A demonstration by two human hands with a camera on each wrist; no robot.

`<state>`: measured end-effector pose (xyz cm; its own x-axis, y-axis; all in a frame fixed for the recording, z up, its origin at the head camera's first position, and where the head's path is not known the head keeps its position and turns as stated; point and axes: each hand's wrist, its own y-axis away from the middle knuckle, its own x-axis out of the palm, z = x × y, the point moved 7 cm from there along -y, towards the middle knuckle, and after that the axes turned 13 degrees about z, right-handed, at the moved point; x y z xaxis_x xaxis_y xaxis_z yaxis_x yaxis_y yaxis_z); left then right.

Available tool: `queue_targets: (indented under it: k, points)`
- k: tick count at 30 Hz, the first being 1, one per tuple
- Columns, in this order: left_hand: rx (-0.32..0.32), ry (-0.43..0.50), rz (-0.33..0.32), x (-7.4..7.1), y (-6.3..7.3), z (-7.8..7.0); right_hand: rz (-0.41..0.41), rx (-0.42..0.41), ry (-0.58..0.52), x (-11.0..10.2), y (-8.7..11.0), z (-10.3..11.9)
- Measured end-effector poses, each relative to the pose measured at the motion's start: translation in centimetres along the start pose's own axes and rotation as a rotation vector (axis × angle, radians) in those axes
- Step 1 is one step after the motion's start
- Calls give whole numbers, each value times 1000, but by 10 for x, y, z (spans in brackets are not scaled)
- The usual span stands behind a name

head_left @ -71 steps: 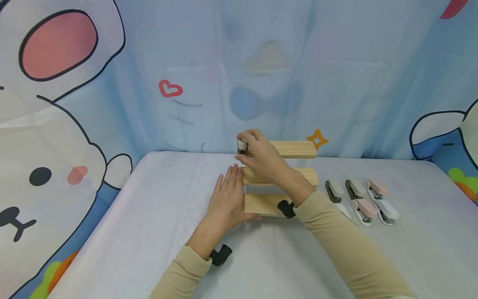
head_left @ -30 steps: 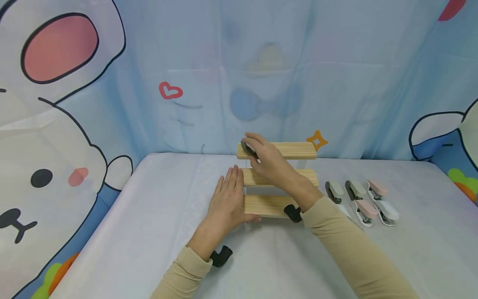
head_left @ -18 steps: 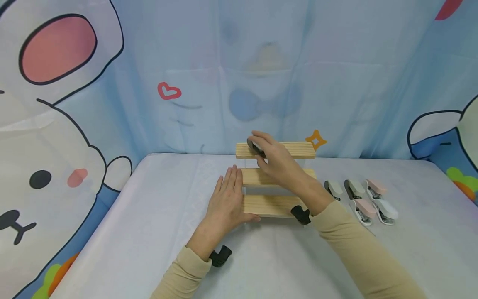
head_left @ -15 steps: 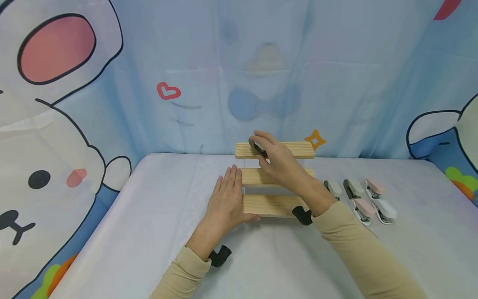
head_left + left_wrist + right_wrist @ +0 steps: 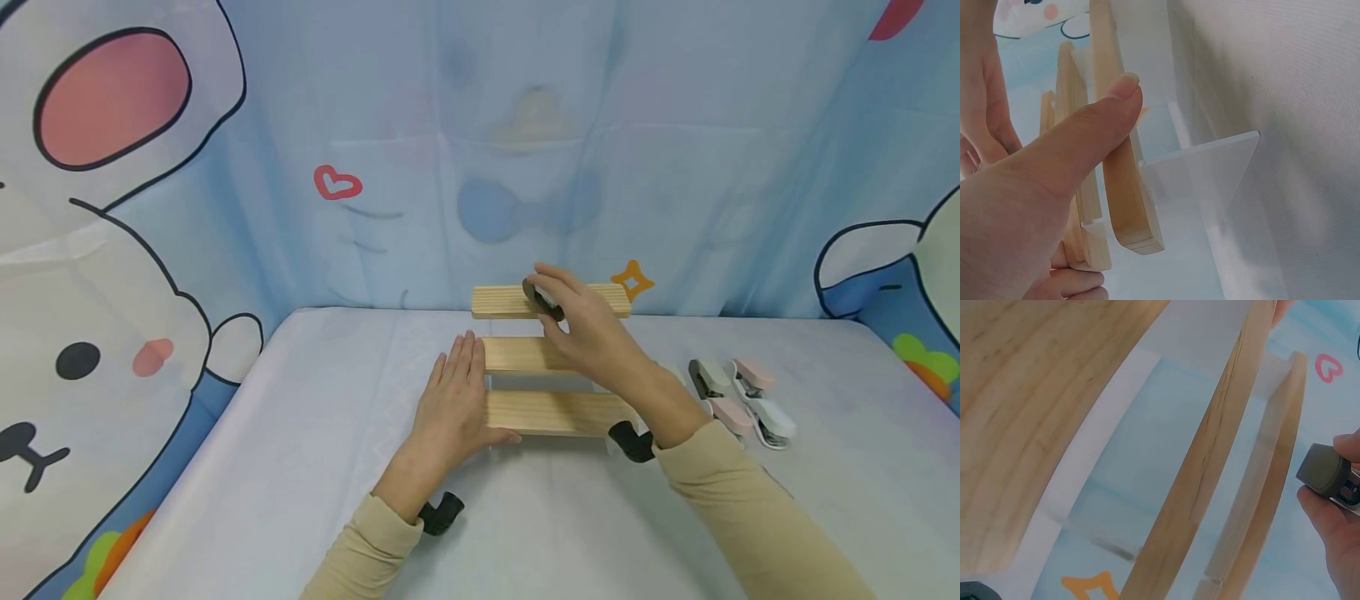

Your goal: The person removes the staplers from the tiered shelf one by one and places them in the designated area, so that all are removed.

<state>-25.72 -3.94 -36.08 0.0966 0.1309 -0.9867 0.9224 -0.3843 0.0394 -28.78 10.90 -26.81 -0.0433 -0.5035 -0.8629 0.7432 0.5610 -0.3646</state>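
Note:
A three-tier rack of pale wooden planks with clear side panels (image 5: 551, 412) stands mid-table. My left hand (image 5: 453, 400) rests along its left end, fingers straight, and its thumb (image 5: 1094, 122) lies over the front of the lowest plank. Over the top plank (image 5: 495, 302), near its middle, my right hand (image 5: 592, 333) pinches a small stapler (image 5: 543, 300) between thumb and fingers. One end of that stapler (image 5: 1322, 472) shows dark grey-green in the right wrist view, close to the planks. The rest of it is hidden by the hand.
Right of the rack, several small staplers lie on the white cloth: a pale grey-green one (image 5: 708, 379), pink ones (image 5: 753, 375) and a white one (image 5: 772, 418). My right forearm covers part of this group. A blue printed curtain (image 5: 390, 225) hangs behind the table.
The right hand and its stapler have moved rightward from the left end of the top plank toward its middle, and the stapler has turned. The left hand has stayed in place.

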Motion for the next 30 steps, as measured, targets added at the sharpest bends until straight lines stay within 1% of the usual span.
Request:
queue_targets:
  k: [7, 15, 24, 30]
  points:
    - [9, 19, -16, -2, 2, 0, -30, -2, 28, -5, 12, -1]
    - [17, 15, -33, -2, 1, -2, -75, -5, 59, -13, 28, -2]
    - [18, 9, -36, -2, 2, -2, -107, -26, 95, -19, 49, -5]
    - [22, 16, -37, -2, 2, -3, -114, 4, 83, -23, 62, -7]
